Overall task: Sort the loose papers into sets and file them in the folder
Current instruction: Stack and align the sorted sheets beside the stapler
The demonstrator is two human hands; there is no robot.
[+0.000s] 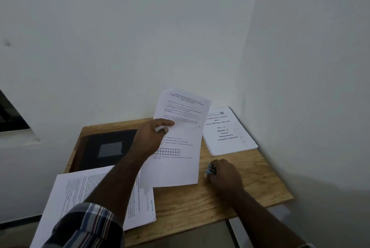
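My left hand [152,135] grips a thin set of printed sheets [178,143] by the left edge and holds it tilted above the middle of the wooden table [230,193]. On the table to the right of that set, my right hand [224,171] has its fingers curled around a small blue and dark object [211,169], partly hidden by the fingers. A dark folder [104,149] with a grey label lies shut at the back left. A stack of papers with a printed title page [228,131] lies in the back right corner. More printed sheets [80,197] lie at the front left, under my left forearm.
The small table stands in a corner, with white walls [180,27] behind it and on its right. The front left sheets hang over the table's near edge. A dark opening [10,115] shows in the wall at far left. Floor is visible below the table's front.
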